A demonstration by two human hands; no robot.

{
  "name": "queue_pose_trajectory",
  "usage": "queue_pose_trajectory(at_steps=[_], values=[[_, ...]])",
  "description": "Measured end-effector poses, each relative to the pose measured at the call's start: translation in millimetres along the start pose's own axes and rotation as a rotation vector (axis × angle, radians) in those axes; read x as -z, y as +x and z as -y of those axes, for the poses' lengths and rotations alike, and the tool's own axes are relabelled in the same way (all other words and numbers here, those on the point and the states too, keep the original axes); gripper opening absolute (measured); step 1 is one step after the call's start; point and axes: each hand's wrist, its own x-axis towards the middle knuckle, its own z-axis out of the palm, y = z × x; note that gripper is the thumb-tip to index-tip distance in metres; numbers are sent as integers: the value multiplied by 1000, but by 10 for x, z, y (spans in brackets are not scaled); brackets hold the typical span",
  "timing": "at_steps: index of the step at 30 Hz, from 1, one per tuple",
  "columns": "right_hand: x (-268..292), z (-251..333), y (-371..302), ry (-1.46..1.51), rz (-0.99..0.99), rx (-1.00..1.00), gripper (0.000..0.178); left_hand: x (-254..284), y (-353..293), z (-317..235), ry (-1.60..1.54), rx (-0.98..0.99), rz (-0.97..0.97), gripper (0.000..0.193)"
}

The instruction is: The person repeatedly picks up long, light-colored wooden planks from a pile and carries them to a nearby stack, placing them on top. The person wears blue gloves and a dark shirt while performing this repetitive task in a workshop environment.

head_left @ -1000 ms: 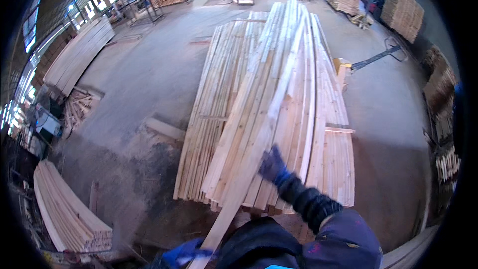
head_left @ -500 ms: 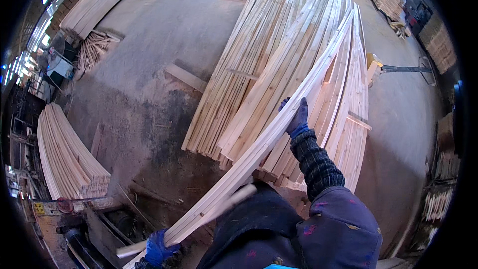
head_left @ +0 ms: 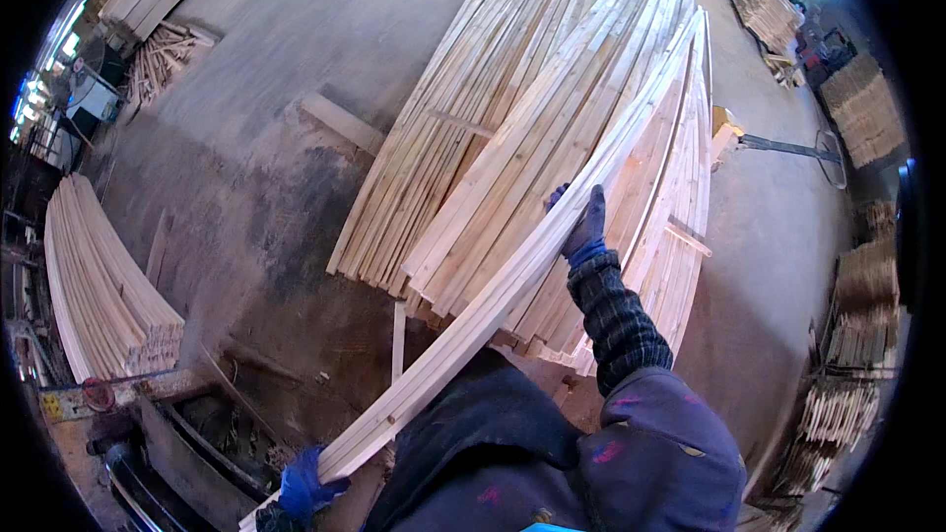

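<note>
While the left hand (head_left: 307,485) grips the long wooden strips (head_left: 453,347) near their lower end, the right hand (head_left: 585,227) clasps them farther along. The strips slant away over the board stack (head_left: 532,177); beyond it stands a slat pile (head_left: 769,18).

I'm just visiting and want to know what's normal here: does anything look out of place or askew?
Yes: at upper left, wood scraps lie jumbled on the floor, unlike the neat stack at left. The held boards look curved, but the lens may cause that.
</note>
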Motion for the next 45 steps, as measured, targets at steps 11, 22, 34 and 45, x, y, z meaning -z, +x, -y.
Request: queue_pose_trajectory(at_steps=[11, 22, 34, 45], values=[[-367, 92, -79, 120, 70, -42, 64, -653, -228, 675, 170, -150, -241, 90], [-391, 488, 566, -300, -37, 77, 66, -38, 201, -905, -697, 124, 221, 62], [751, 651, 1758, -275, -312, 180, 44, -624, 1256, -1023, -628, 8, 421, 71], [294, -642, 754, -2121, -488, 358, 87, -300, 1680, -535, -716, 128, 346, 65]])
